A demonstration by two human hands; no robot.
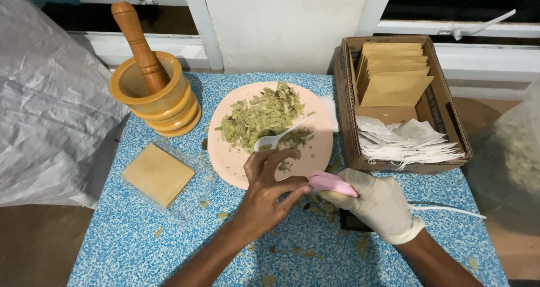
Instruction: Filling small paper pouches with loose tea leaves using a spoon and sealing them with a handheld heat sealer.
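A: Blue speckled bench (140,247) under a white window frame. Cardboard box (350,118) at two o'clock: tan envelopes (394,76) standing at the back, white paper bags (408,140) stacked in front.

B: Another tan packet (157,173) lies flat at nine o'clock, inside a clear sleeve. Wooden mortar (152,93) and pestle (138,39) at eleven.

A: Centre, a pink plate (315,152) of dried leaves (261,117), white spoon (278,136) resting in them.

B: The gloved right hand (379,205) is gripping a small pink object (331,183); the bare left hand (267,194) pinches its tip, just below the plate.
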